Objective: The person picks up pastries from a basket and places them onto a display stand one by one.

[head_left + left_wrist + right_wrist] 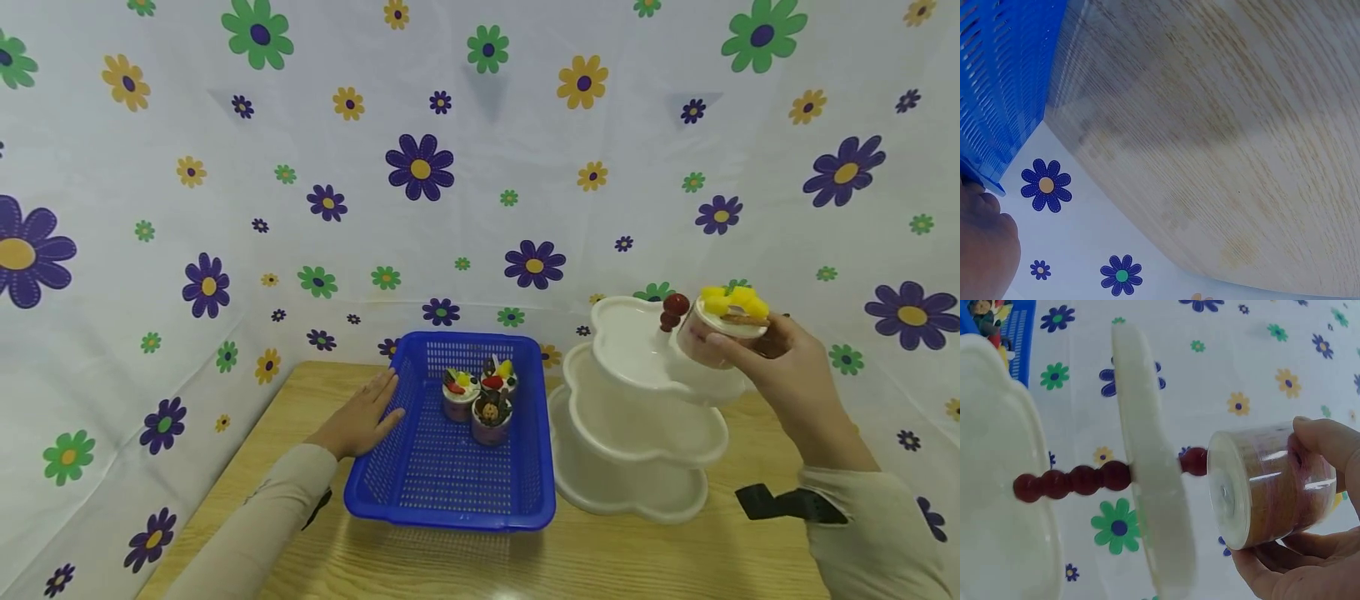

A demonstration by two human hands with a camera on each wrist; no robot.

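Dessert cup [718, 329] is in my right hand [787, 367], fingers curled round it, near upright; the gap down to the top tier [630, 342] beside the red knob [675, 306] seems decisive. My left hand [362, 419], fingers straight, rests at the basket [542, 467].

Four dessert cups [705, 342], one basket [450, 518], one stand [630, 346]

left wrist view crops left hand [986, 247]
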